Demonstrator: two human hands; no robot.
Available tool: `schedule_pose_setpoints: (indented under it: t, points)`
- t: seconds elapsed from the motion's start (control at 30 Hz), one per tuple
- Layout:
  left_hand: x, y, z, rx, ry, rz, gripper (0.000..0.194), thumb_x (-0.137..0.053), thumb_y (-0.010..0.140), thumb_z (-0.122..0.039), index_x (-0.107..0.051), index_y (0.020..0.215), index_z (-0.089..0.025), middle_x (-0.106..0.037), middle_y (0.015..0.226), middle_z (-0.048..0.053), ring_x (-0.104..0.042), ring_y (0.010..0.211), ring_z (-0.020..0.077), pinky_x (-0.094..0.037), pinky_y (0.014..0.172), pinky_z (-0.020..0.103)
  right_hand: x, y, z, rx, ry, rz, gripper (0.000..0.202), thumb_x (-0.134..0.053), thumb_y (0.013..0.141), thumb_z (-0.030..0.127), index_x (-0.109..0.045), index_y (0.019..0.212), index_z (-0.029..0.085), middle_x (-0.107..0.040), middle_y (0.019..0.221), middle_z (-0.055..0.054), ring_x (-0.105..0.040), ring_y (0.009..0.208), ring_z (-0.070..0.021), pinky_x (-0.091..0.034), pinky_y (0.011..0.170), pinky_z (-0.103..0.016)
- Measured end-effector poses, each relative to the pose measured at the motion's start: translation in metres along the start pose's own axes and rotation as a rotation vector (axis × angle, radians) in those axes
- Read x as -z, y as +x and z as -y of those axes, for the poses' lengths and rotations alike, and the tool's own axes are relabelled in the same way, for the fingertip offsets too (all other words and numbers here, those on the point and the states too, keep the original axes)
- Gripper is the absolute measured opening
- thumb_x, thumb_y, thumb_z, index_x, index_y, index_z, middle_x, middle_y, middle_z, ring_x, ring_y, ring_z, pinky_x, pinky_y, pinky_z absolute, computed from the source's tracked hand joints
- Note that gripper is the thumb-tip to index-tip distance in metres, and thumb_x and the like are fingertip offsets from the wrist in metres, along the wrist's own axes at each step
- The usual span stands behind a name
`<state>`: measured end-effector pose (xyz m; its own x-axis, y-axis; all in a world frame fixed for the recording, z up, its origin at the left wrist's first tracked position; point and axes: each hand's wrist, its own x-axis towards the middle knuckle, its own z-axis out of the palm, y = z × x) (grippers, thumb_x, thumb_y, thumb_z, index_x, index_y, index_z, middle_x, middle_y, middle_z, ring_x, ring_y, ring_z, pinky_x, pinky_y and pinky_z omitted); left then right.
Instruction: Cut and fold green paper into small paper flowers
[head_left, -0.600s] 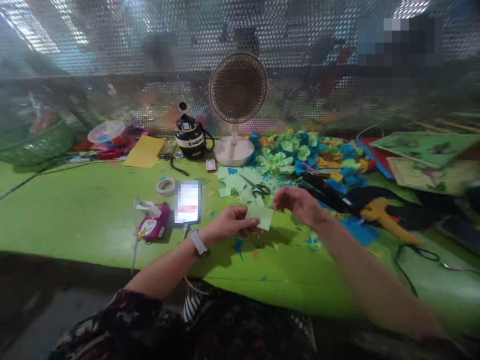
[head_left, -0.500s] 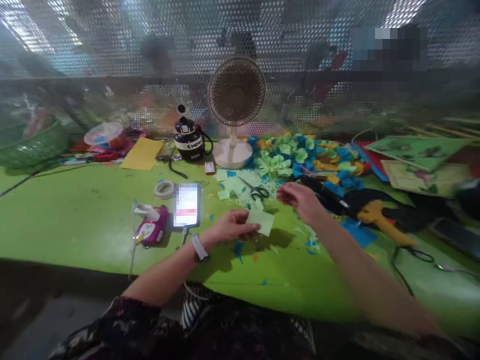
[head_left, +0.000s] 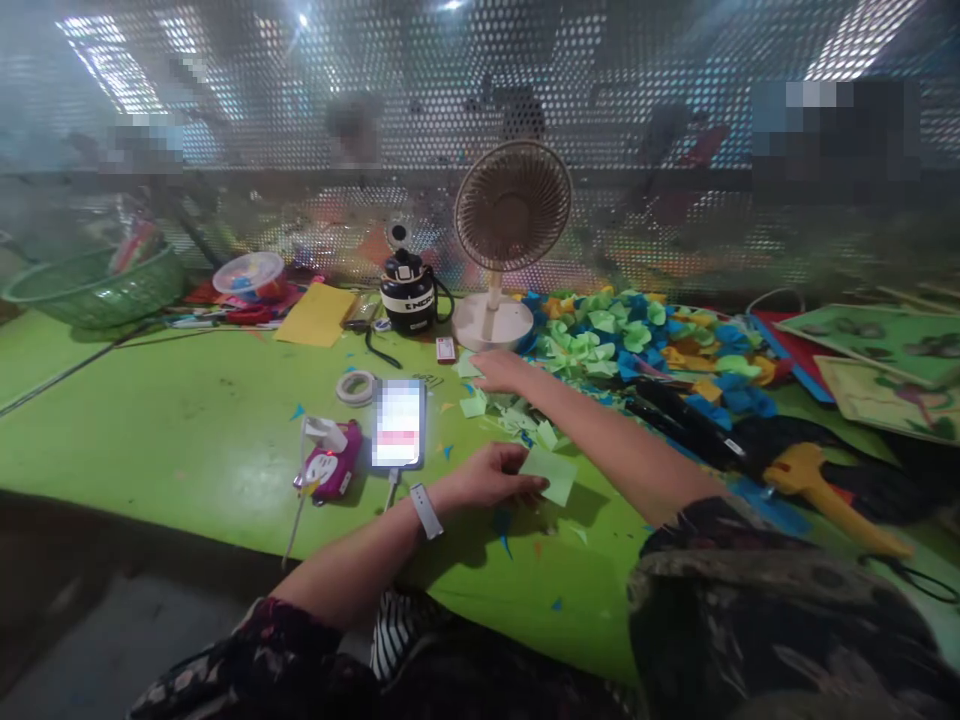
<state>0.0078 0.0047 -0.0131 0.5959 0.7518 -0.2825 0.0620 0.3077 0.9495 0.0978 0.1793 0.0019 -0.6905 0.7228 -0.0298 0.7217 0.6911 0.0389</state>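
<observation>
My left hand [head_left: 484, 478] grips green paper [head_left: 553, 475] in its fingers, near the table's [head_left: 585, 600] front edge; my right hand's [head_left: 502, 375] grip I cannot tell; its low forearm [head_left: 607, 440] could drag loose scraps [head_left: 517, 420].

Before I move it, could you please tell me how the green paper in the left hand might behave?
The green paper looks thin, so probably light and easily bent. It juts out nearly flat beyond the left hand, suggesting slight stiffness.

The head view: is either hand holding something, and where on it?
The left hand pinches a green paper by its left edge. Whether the right hand holds anything cannot be told.
</observation>
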Motion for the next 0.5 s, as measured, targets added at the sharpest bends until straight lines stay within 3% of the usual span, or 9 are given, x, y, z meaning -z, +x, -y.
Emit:
schedule_pose_setpoints:
  t: [0.17, 0.23, 0.27, 0.37, 0.43, 0.5]
  points:
    - [-0.002, 0.004, 0.005, 0.047, -0.02, -0.05, 0.03, -0.072, 0.08, -0.03, -0.046, 0.073, -0.016, -0.061, 0.066, -0.001, -0.071, 0.072, 0.0166, -0.046, 0.05, 0.019, -0.001, 0.009, 0.003, -0.045, -0.082, -0.03, 0.025, -0.05, 0.088, 0.015, -0.068, 0.104, 0.01, -0.071, 0.107, -0.02, -0.065, 0.104, -0.0301, -0.048, 0.085, -0.036]
    - [-0.002, 0.004, 0.005, 0.053, -0.033, -0.065, 0.025, -0.072, 0.08, -0.028, -0.054, 0.092, -0.015, -0.063, 0.07, 0.0, -0.072, 0.072, 0.0176, -0.047, 0.05, 0.019, 0.003, 0.006, 0.002, -0.067, -0.085, -0.051, 0.027, -0.046, 0.09, 0.015, -0.067, 0.106, 0.01, -0.071, 0.108, -0.019, -0.066, 0.102, -0.0295, -0.048, 0.084, -0.036]
    - [-0.001, 0.003, 0.004, 0.05, -0.045, -0.069, 0.034, -0.072, 0.08, -0.027, -0.055, 0.107, -0.015, -0.065, 0.072, 0.001, -0.071, 0.069, 0.0175, -0.048, 0.051, 0.02, 0.005, 0.002, 0.0, -0.079, -0.08, -0.076, 0.029, -0.044, 0.091, 0.015, -0.066, 0.108, 0.011, -0.07, 0.11, -0.019, -0.066, 0.103, -0.0289, -0.047, 0.084, -0.035]
    - [0.001, -0.001, -0.002, 0.017, -0.076, -0.095, 0.07, -0.067, 0.084, -0.024, -0.031, 0.144, -0.022, -0.069, 0.075, 0.002, -0.069, 0.057, 0.015, -0.051, 0.052, 0.023, 0.013, -0.019, -0.005, -0.148, 0.061, -0.235, 0.033, -0.043, 0.092, 0.018, -0.061, 0.119, 0.014, -0.07, 0.115, -0.014, -0.065, 0.106, -0.0255, -0.048, 0.085, -0.032]
    - [0.002, -0.003, -0.005, -0.017, -0.065, -0.119, 0.068, -0.061, 0.087, -0.022, -0.029, 0.147, -0.023, -0.07, 0.074, 0.002, -0.068, 0.055, 0.0141, -0.052, 0.052, 0.023, 0.016, -0.045, -0.009, -0.214, 0.267, -0.348, 0.036, -0.051, 0.087, 0.019, -0.059, 0.122, 0.016, -0.073, 0.11, -0.011, -0.067, 0.1, -0.0236, -0.049, 0.083, -0.031]
    - [0.003, -0.003, -0.007, -0.047, -0.038, -0.147, 0.05, -0.058, 0.089, -0.023, -0.047, 0.137, -0.019, -0.07, 0.076, 0.005, -0.069, 0.061, 0.0145, -0.051, 0.052, 0.022, 0.016, -0.077, -0.01, -0.256, 0.414, -0.432, 0.036, -0.058, 0.083, 0.02, -0.061, 0.119, 0.015, -0.075, 0.103, -0.009, -0.069, 0.092, -0.0221, -0.051, 0.081, -0.03]
